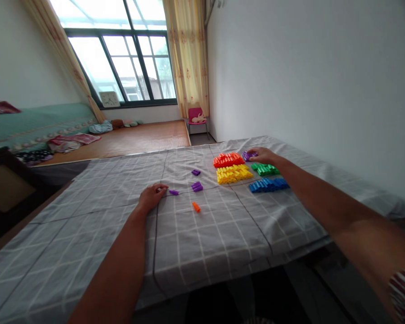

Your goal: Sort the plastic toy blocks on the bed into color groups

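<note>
On the checked cloth (222,234), your right hand (265,156) rests at the far end of the sorted piles, fingers curled over a few purple pieces (248,155) just behind the red pile (228,159). It looks closed on them, but from this angle I cannot tell if it truly grips or only covers them. Your left hand (151,196) lies flat-ish on the cloth, fingertips touching a single purple piece (173,192); not clamped, more of a pinch forming.

Risks as I judge them:
- Your right forearm crosses low over the green pile (265,169) and blue pile (268,184). Drag the arm back and it will likely knock both rows out of line.
- The cloth is loose and creased. Pulling with your left hand could tug it and shift the yellow pile (234,173), which touches the red one.
- Small smooth pieces roll. The stray orange piece (196,207) sits nearer to you than the piles, and a nudge would send it toward the table edge.

Look of the parts: short plastic tubes, glossy, solid colours. Two more loose purple bits lie between your hands, one pair (197,186) and a single (195,172), well apart from the purple cluster under your right hand.
</note>
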Motion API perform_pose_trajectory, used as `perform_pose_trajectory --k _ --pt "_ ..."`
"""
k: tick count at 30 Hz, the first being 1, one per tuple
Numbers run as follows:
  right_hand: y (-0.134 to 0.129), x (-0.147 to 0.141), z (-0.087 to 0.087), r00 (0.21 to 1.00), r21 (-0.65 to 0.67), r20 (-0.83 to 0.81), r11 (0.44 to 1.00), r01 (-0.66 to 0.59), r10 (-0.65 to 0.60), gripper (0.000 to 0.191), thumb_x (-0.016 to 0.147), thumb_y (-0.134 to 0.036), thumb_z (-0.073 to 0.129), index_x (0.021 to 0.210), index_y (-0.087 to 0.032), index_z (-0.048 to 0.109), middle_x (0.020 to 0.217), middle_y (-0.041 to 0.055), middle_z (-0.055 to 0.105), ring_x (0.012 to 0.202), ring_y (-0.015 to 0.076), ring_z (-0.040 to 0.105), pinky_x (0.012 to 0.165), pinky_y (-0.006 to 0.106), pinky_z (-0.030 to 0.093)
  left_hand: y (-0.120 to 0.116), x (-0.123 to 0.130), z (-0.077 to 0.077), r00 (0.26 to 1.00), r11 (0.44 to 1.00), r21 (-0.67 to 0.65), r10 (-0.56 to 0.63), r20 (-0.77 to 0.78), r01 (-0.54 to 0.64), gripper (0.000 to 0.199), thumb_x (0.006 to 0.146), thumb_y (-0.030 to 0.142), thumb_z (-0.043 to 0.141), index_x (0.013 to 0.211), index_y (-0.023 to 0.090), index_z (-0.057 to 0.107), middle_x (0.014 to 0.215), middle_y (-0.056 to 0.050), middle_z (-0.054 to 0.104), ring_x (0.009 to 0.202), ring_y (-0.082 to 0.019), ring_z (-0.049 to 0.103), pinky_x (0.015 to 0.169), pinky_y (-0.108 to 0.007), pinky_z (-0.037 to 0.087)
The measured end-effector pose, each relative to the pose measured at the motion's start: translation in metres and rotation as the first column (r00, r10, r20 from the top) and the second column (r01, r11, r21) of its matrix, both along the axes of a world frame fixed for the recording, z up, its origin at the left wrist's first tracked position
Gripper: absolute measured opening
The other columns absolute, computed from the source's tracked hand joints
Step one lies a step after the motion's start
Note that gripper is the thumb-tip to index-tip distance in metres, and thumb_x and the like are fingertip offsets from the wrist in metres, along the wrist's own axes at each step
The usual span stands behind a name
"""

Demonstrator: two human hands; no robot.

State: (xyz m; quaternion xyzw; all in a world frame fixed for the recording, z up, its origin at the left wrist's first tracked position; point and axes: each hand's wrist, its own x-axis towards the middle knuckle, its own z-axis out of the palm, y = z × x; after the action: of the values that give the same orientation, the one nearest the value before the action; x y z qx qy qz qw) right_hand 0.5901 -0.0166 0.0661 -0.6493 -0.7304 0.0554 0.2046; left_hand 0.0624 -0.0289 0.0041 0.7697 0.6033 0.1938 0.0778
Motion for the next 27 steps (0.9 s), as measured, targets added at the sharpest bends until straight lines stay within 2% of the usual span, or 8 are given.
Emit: perform_pose_trajectory --k 3,7,13,19,21,23,25,27 --pt "0.023 0.042 -0.01 0.973 0.005 0.126 0.981 0.193 -0.192 0.036 0.069 -0.023 0.07 0.104 -0.018 0.071 0.105 0.0062 0.072 0.094 0.0231 0.065 0.082 0.029 0.049 0.003 -0.002 -0.002 1.0 1.0 0.006 0.0 0.006 0.0 0.037 0.083 0.044 0.046 0.102 0.026 0.073 0.101 -0.002 0.071 0.086 -0.019 0.063 0.075 -0.027 0.045" --pt "0.05 0.059 -0.023 0.947 -0.02 0.202 0.966 0.259 -0.249 0.041 0.069 -0.018 0.068 0.11 -0.015 0.069 0.109 0.0093 0.071 0.096 0.0237 0.065 0.083 0.029 0.049 0.004 -0.004 -0.002 1.0 1.0 -0.017 0.006 0.03 -0.006 0.038 0.082 0.045 0.046 0.103 0.026 0.073 0.099 -0.002 0.072 0.083 -0.019 0.063 0.075 -0.027 0.045" --pt "0.069 0.052 -0.029 0.944 -0.062 0.252 0.97 0.235 -0.213 0.043 0.072 -0.016 0.064 0.114 -0.015 0.069 0.111 0.0097 0.07 0.096 0.0232 0.064 0.081 0.029 0.048 0.003 -0.003 0.002 0.997 0.999 -0.034 0.026 0.078 -0.024 0.039 0.081 0.046 0.048 0.101 0.025 0.074 0.089 -0.001 0.073 0.082 -0.019 0.063 0.074 -0.027 0.046" --pt "0.057 0.016 -0.019 0.943 0.131 0.256 0.974 0.183 -0.212 0.048 0.073 -0.009 0.054 0.119 -0.011 0.065 0.12 0.0139 0.066 0.104 0.0254 0.06 0.092 0.033 0.045 0.003 0.0 0.002 0.994 0.999 -0.044 0.035 0.1 -0.031 0.038 0.081 0.044 0.049 0.102 0.024 0.074 0.087 -0.001 0.073 0.078 -0.018 0.063 0.072 -0.026 0.046" --pt "0.046 -0.022 -0.012 0.972 0.213 0.216 0.976 0.046 -0.093 0.044 0.075 -0.007 0.05 0.117 -0.01 0.066 0.119 0.0146 0.065 0.108 0.0252 0.059 0.098 0.035 0.041 0.004 0.0 0.0 0.995 0.999 -0.041 0.032 0.097 -0.028 0.038 0.082 0.043 0.049 0.102 0.024 0.074 0.09 -0.001 0.073 0.079 -0.018 0.063 0.073 -0.026 0.046" --pt "0.028 -0.07 -0.006 0.975 0.242 0.166 0.952 -0.186 0.148 0.041 0.08 -0.009 0.047 0.116 -0.012 0.066 0.116 0.0128 0.066 0.107 0.0237 0.059 0.1 0.037 0.041 0.005 0.0 -0.002 0.995 0.999 -0.039 0.029 0.093 -0.026 0.037 0.082 0.042 0.049 0.102 0.024 0.074 0.093 -0.001 0.073 0.08 -0.018 0.063 0.074 -0.026 0.046" --pt "0.007 -0.121 -0.005 0.887 0.22 0.16 0.861 -0.459 0.432 0.038 0.083 -0.012 0.049 0.117 -0.018 0.066 0.118 0.0099 0.066 0.11 0.0229 0.057 0.101 0.039 0.04 0.006 0.0 -0.003 0.996 0.999 -0.028 0.023 0.091 -0.021 0.036 0.083 0.041 0.049 0.102 0.023 0.074 0.097 -0.002 0.073 0.082 -0.018 0.063 0.077 -0.027 0.046" --pt "-0.013 -0.165 -0.008 0.743 0.158 0.176 0.727 -0.669 0.645 0.044 0.082 -0.007 0.051 0.121 -0.022 0.064 0.123 0.0077 0.064 0.113 0.0216 0.054 0.1 0.039 0.04 0.006 0.0 -0.003 0.996 1.0 -0.016 0.015 0.088 -0.013 0.035 0.083 0.04 0.05 0.101 0.024 0.074 0.102 -0.002 0.072 0.082 -0.018 0.063 0.079 -0.027 0.046"
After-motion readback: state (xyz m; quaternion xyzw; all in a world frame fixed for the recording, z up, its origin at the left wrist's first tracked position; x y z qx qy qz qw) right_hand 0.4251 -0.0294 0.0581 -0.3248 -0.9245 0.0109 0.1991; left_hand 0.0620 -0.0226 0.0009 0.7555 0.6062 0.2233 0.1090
